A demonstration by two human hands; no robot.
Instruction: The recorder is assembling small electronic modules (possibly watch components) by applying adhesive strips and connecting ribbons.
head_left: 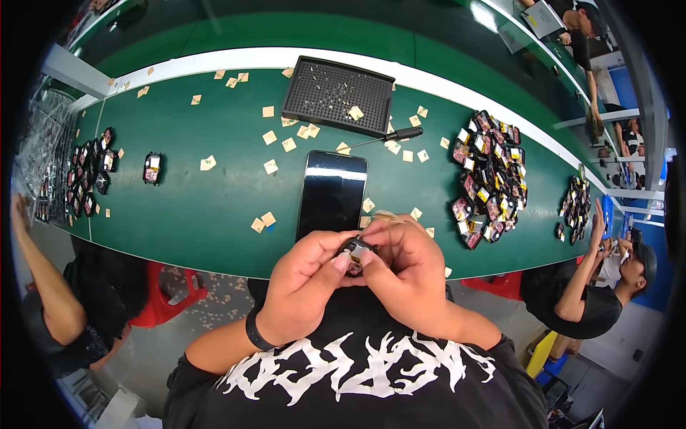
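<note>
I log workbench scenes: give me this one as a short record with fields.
Left hand: gripping a small black device
Right hand: gripping the same device
Ahead: dark glossy slab
Beyond: black perforated tray, screwdriver near it
Right: large device pile, smaller pile farther off
Left: device cluster, lone device apart
Scattered: beige squares
Surface: green tabletop

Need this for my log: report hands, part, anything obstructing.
Left hand and right hand gripping one small black gadget. Partly hidden by the grip. Nearest possible obstacle: phone just beyond; screwdriver past it.
</note>
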